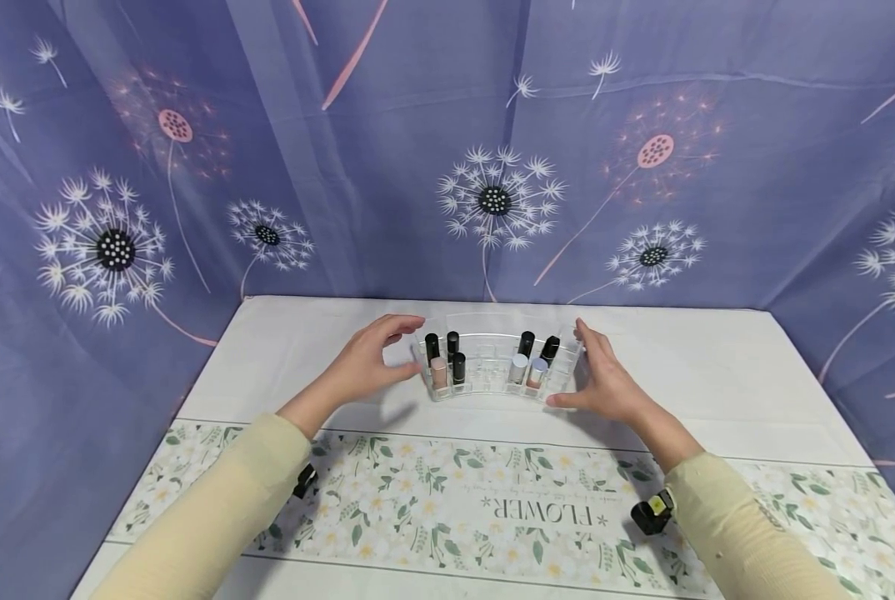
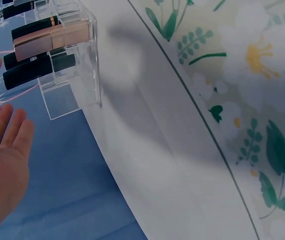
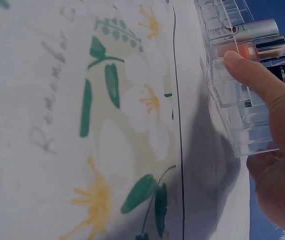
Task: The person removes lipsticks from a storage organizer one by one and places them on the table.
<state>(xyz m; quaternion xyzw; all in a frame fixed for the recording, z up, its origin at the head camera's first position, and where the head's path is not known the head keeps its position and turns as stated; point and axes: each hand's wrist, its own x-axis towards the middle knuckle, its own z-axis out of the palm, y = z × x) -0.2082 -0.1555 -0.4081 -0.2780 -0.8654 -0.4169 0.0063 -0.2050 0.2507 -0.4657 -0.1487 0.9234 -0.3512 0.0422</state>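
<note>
A clear, curved acrylic lipstick organizer (image 1: 488, 387) stands on the white table with several lipsticks in its two ends. At its left end are black tubes and a rose-beige lipstick (image 2: 55, 41). Silver-capped lipsticks (image 3: 250, 31) stand at the front of the right end, black ones behind. My left hand (image 1: 368, 358) is beside the left end, its fingers extended near the back corner and its thumb apart from the fingers. The right hand (image 1: 605, 379) spans the right end, thumb on the front edge and fingertips at the back corner. Middle slots show no lipsticks.
A floral runner (image 1: 417, 508) with the word FLOWER crosses the table in front of the organizer. Purple-blue dandelion-print curtains (image 1: 387, 208) hang behind and at both sides. Black wrist devices (image 1: 652, 512) show below both sleeves.
</note>
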